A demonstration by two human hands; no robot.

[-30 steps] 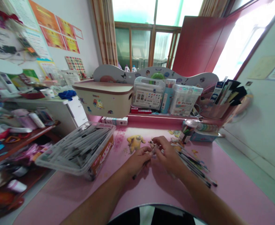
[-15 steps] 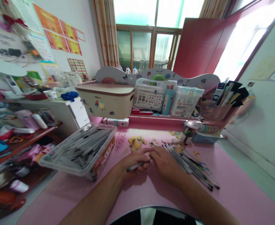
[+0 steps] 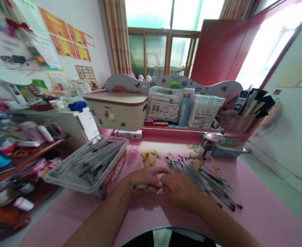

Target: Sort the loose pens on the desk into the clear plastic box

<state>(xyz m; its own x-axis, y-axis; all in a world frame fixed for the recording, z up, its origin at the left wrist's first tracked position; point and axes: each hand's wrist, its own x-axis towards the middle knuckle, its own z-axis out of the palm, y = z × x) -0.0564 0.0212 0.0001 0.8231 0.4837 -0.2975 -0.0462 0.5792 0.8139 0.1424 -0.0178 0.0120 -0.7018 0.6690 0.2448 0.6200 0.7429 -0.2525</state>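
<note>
My left hand [image 3: 143, 177] rests on the pink desk [image 3: 256, 209] with its fingers curled round a single pen [image 3: 140, 186], whose dark tip sticks out to the left. My right hand [image 3: 181, 188] lies just right of it, fingertips meeting the left hand's and closed on the same pen's other end. A pile of several pens [image 3: 204, 178] lies fanned on the desk right behind and beside my right hand. A clear plastic box [image 3: 89, 168] full of more pens stands tilted to the left of my left hand.
A cream lidded bin [image 3: 117, 109], two clear marker cases [image 3: 163, 104] and a pen cup [image 3: 207, 142] stand along the desk's back ledge. A cluttered shelf [image 3: 19, 151] is at the left. A white wall runs along the right.
Both hands have dropped from a raised position down onto the desk and toward me. The pen has turned from a slant to nearly level in my left hand.
</note>
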